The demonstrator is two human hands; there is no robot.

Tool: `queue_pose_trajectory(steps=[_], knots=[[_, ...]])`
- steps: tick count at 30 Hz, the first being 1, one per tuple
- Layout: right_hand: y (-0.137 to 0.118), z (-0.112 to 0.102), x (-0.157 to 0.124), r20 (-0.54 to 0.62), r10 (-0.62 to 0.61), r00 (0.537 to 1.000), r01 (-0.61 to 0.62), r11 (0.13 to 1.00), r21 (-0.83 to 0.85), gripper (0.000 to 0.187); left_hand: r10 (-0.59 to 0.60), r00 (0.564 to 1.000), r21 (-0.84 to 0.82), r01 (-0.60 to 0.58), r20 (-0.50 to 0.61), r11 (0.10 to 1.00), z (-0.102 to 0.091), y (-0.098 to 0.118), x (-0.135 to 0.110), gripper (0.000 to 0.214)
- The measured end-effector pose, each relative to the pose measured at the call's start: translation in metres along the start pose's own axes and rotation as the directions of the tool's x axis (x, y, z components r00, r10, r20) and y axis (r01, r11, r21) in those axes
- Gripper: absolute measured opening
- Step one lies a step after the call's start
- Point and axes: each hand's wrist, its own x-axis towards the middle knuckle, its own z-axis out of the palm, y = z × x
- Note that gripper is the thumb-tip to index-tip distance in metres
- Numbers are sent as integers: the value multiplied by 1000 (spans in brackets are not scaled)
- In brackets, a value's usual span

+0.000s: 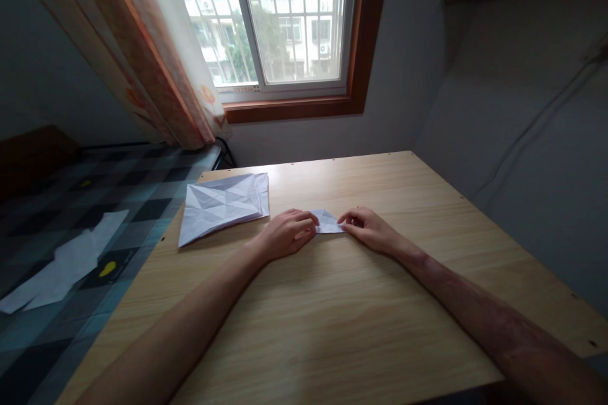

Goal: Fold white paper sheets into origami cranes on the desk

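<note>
A small folded piece of white paper (pixel 327 221) lies on the wooden table (pixel 304 316), its top coming to a low peak and its near edge straight. My left hand (pixel 291 232) is closed on its left end, fingers curled over the paper and hiding that corner. At the right end, my right hand (pixel 368 228) pinches the other corner between thumb and fingertips. Left of my left hand rests a stack of creased white paper sheets (pixel 223 202), with fold lines crossing the top one.
To the left stands a bed with a checked cover (pixel 142 186), on which loose white paper pieces (pixel 71 266) lie. A barred window (pixel 299 25) and an orange patterned curtain (pixel 128 31) are behind the table. Walls border its far and right sides.
</note>
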Motion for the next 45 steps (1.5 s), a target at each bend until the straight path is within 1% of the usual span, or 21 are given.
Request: queue_pose_trajectory(steps=[4,7,9,12,15,18,21,24,27,30,34,37,40,42,45], knots=[[1,1,-2,2,-62,998,62,997,-42,10,-26,1000,-81,25,-8,996,0,1,-2,10],[1,2,-3,-5,-128,992,128,988,-82,11,-89,996,-115,87,-15,990,2,0,-2,15],[0,3,-5,-6,-186,983,184,977,-107,13,-119,993,-104,117,-17,988,3,-1,-2,17],[-3,3,-7,20,-242,970,243,961,-134,17,-136,990,-59,135,-19,989,4,-3,-1,13],[-6,3,-9,43,-255,966,259,951,-172,21,-148,989,-32,148,-17,988,5,-4,-1,16],[-9,2,-9,59,-273,960,279,937,-208,20,-156,987,-26,156,-25,987,6,-3,-2,18],[-12,1,-9,81,-303,949,314,924,-217,17,-208,977,25,210,-55,977,8,-1,-2,17],[-15,0,-9,110,-326,939,343,916,-211,16,-257,964,58,260,-65,964,10,1,-2,20],[-17,2,-8,114,-332,936,350,906,-238,17,-264,964,-7,264,-31,965,11,2,-3,19],[-18,3,-9,142,-355,924,380,887,-261,25,-241,970,-101,242,23,965,10,3,-4,22],[-16,3,-11,193,-349,917,392,881,-266,32,-222,974,-127,226,50,966,9,3,-5,33],[-17,3,-12,210,-336,918,384,885,-264,35,-202,979,-95,205,42,974,10,3,-5,39],[-20,3,-12,220,-342,914,394,879,-269,31,-211,977,-41,213,44,976,14,1,-5,43],[-23,4,-11,218,-348,912,399,876,-271,27,-248,967,7,248,66,969,16,-2,-6,49],[-25,4,-11,214,-360,908,409,871,-272,24,-333,938,83,325,100,942,20,-7,-9,59]])
